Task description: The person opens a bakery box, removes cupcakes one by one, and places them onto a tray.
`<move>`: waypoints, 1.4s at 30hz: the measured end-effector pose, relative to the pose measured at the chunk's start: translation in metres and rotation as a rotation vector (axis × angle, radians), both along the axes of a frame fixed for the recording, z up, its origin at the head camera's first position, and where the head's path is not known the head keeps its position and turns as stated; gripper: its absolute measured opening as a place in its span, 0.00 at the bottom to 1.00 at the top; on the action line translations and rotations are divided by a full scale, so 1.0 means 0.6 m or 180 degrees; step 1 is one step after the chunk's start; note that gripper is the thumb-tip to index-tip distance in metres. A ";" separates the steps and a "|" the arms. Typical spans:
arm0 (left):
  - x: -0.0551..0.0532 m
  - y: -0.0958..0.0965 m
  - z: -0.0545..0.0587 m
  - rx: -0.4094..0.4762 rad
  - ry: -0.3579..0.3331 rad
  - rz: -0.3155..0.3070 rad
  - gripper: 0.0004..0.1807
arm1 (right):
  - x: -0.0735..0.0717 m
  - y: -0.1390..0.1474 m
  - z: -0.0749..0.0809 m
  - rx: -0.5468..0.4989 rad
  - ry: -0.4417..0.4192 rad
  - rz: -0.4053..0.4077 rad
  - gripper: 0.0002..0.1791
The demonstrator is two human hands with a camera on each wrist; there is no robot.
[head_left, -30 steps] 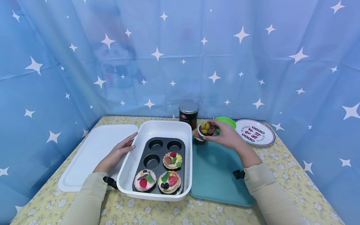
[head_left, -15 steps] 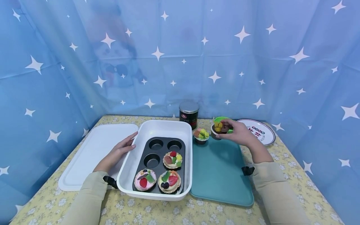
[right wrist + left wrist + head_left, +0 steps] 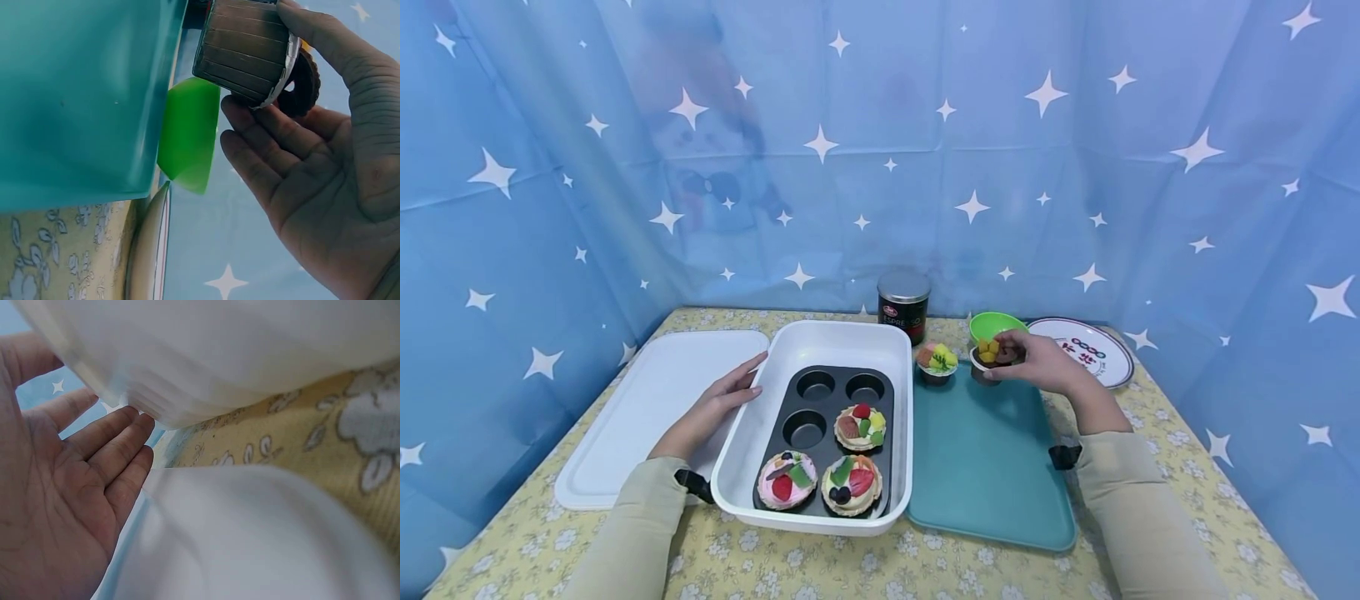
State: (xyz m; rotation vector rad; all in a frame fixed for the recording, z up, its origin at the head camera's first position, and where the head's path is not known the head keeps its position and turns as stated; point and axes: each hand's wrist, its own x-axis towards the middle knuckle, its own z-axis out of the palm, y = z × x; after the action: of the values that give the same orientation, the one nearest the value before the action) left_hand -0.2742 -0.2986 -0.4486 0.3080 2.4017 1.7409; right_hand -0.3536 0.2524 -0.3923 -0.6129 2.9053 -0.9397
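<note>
Between thumb and fingers, my right hand (image 3: 1041,362) pinches a chocolate cupcake (image 3: 988,372) with yellow fruit on top, low over the far edge of the teal tray (image 3: 985,467). Its ridged brown cup (image 3: 244,53) and dark ring-shaped topping (image 3: 305,84) show in the right wrist view. A fruit-topped cupcake (image 3: 937,367) sits to its left on the tray. My left hand (image 3: 715,404) rests at the left rim of a deep white bin (image 3: 901,358); in the left wrist view its fingers are extended against the bin's outside.
Inside the bin lies a black muffin pan (image 3: 835,392) with fruit tarts (image 3: 852,485) in three cups. A white lid or tray (image 3: 647,408) lies left. Behind stand an espresso tin (image 3: 902,308), a green bowl (image 3: 996,323) and a white plate (image 3: 1108,367).
My right hand has carried the chocolate cupcake right, away from the fruit-topped one, uncovering it, then slightly down towards the tray. The left hand and bin stay where they were.
</note>
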 end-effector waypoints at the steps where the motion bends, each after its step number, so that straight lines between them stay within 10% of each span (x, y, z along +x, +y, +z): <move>1: 0.000 0.000 0.000 -0.0003 0.0008 -0.0012 0.35 | -0.001 0.000 -0.001 -0.0012 -0.0008 0.0015 0.43; 42: -0.002 0.000 -0.002 0.0024 0.0001 -0.0044 0.34 | 0.012 -0.004 0.011 -0.0040 -0.0199 0.0176 0.46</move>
State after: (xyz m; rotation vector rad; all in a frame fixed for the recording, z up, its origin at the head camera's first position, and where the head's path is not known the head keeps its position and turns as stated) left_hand -0.2755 -0.2987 -0.4498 0.3249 2.3879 1.7448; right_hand -0.3465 0.2498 -0.3858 -0.6489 2.8147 -0.9533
